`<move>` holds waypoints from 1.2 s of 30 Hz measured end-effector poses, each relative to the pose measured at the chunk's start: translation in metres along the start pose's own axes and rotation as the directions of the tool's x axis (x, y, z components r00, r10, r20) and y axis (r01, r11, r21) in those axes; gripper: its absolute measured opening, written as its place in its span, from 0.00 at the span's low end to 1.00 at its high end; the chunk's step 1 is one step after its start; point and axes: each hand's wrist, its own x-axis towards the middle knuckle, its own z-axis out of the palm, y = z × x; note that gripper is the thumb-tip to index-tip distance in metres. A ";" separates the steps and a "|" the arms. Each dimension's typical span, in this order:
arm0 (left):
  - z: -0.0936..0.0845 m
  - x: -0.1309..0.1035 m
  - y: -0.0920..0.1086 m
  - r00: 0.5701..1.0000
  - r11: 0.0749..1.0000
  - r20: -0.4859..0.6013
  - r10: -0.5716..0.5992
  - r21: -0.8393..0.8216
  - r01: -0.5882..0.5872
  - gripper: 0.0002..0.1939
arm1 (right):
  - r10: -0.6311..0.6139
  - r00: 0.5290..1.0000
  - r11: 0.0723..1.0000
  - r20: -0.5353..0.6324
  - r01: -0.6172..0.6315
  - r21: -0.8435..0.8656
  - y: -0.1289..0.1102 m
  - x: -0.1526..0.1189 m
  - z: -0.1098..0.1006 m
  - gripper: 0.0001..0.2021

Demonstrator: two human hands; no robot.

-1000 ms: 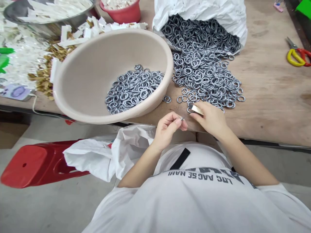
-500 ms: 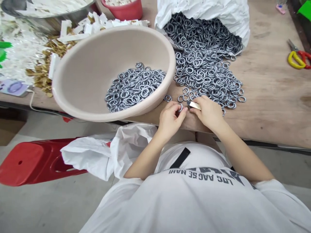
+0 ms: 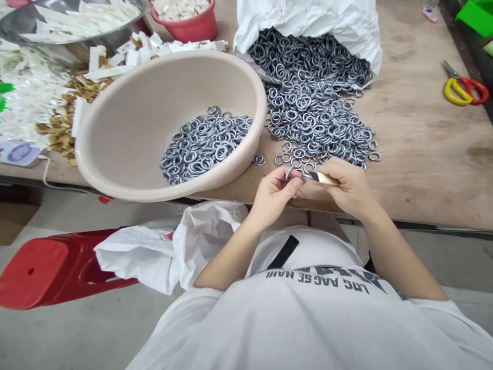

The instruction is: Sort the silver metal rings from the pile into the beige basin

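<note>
Near the table's front edge, my left hand point(image 3: 274, 196) pinches one grey ring point(image 3: 288, 172) between thumb and fingers. My right hand point(image 3: 351, 185) is closed around a small hand tool with a cream handle point(image 3: 326, 179) and a black collar. The tool's short tip points left at the ring; its exact kind is hard to make out. Just beyond my hands lies a pile of grey rings point(image 3: 319, 118), spilling from a white sack point(image 3: 308, 18). To the left stands a wide beige basin point(image 3: 127, 113) with many more grey rings point(image 3: 206, 146) inside.
Yellow-and-red scissors point(image 3: 460, 90) lie on the right of the table. A metal bowl point(image 3: 127, 31) of white strips, a red tub point(image 3: 198, 25) and brown-and-white pieces point(image 3: 82, 95) crowd the back left. A red stool point(image 3: 34, 267) stands on the floor at left.
My right hand has turned and shifted slightly right, showing more of the tool's handle. The ring in my left hand now stands more exposed above the fingertips. The whole view has shifted slightly.
</note>
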 end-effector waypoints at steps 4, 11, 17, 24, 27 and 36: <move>0.007 -0.003 0.000 0.998 0.996 0.057 -0.039 -0.082 0.043 0.16 | -0.050 0.996 0.998 0.075 0.048 0.033 0.007 -0.007 -0.009 0.09; 0.017 -0.010 -0.008 0.991 0.997 0.128 -0.026 -0.070 0.035 0.13 | 0.281 0.958 0.823 -0.048 -0.215 0.526 -0.002 -0.015 0.018 0.08; 0.018 -0.017 -0.006 0.966 0.977 0.181 0.186 0.071 -0.201 0.07 | 0.426 0.904 0.682 -0.033 -0.297 0.668 -0.002 -0.017 0.026 0.13; 0.010 -0.017 -0.005 0.954 0.937 0.114 0.279 0.185 -0.296 0.08 | 0.079 0.984 0.995 -0.158 -0.068 0.073 -0.018 -0.034 0.014 0.13; 0.009 -0.018 -0.007 0.952 0.935 0.114 0.284 0.186 -0.301 0.08 | 0.022 0.992 1.000 -0.122 -0.024 -0.011 -0.023 -0.039 0.016 0.15; 0.007 -0.019 -0.008 0.935 0.917 0.129 0.330 0.190 -0.350 0.05 | 0.071 0.993 0.997 -0.097 -0.071 -0.005 -0.019 -0.038 0.017 0.18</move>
